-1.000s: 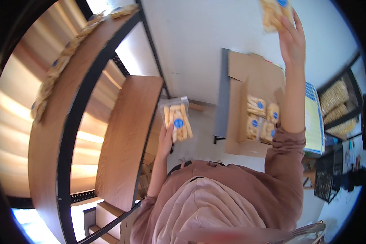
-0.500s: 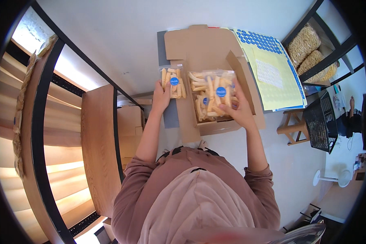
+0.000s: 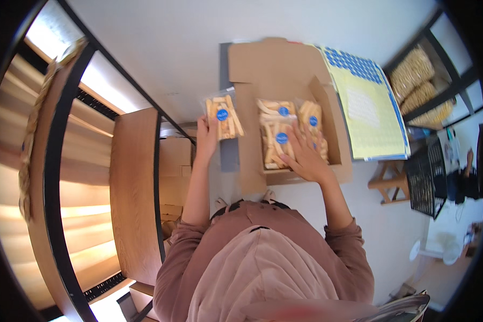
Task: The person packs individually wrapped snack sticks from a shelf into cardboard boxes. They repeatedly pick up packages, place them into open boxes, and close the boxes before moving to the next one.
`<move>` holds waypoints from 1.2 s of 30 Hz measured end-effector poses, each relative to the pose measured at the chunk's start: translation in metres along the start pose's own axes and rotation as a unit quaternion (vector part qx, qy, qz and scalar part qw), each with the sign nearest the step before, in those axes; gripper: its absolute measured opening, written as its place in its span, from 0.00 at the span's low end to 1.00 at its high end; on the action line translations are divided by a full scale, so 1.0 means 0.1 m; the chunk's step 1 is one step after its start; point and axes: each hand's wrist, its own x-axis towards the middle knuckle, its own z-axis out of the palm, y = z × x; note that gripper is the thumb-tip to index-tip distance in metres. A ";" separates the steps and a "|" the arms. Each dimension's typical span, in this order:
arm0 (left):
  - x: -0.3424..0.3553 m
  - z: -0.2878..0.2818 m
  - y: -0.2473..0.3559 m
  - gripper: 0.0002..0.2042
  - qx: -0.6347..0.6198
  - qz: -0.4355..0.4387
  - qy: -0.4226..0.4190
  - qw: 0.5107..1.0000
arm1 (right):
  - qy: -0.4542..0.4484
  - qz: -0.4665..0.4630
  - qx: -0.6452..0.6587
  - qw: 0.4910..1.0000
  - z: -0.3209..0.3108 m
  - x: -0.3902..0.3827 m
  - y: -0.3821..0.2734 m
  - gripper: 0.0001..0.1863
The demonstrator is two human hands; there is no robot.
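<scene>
A clear bag of pale stick snacks with a round blue label (image 3: 232,124) is gripped along its left side by my left hand (image 3: 206,138), just left of the box. The cardboard box (image 3: 278,64) lies with its lid folded back toward the wall. Several similar bags fill it, among them a front bag (image 3: 272,148), a back bag (image 3: 273,105) and a right bag (image 3: 310,110). Over these, my right hand (image 3: 309,159) lies with fingers spread, touching the front and right bags. It holds nothing.
Yellow sheets with blue round stickers (image 3: 378,129) lie right of the box. Beyond them are large bags of snacks (image 3: 413,72) on a black-framed shelf, a wooden stool (image 3: 390,183) and a black crate (image 3: 426,174). A wooden shelf (image 3: 136,198) stands to the left.
The bag my right hand was holding now rests in the box, and that hand has let go and spread its fingers. My left hand still grips its bag, now more tilted.
</scene>
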 end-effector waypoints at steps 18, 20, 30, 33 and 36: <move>-1.81 -2.00 -0.06 0.15 -0.149 -0.019 0.298 0.943 | 0.118 -0.468 0.174 0.858 -1.25 2.28 -2.41 0.33; -2.12 -2.20 -0.20 0.15 -0.154 -0.022 0.344 0.926 | 0.184 -0.502 0.195 0.822 -1.35 2.82 -3.08 0.31; -3.04 -2.59 -0.31 0.17 -0.115 -0.069 0.489 0.862 | 0.205 -0.315 0.016 0.927 -1.32 4.96 -4.23 0.43; -3.13 -2.59 -0.35 0.15 -0.096 -0.080 0.501 0.856 | 0.148 -0.282 0.043 0.947 -1.46 4.35 -4.43 0.38; -2.89 -2.60 -0.30 0.15 -0.116 -0.071 0.438 0.889 | 0.117 -0.367 0.096 0.918 -1.50 4.28 -4.14 0.31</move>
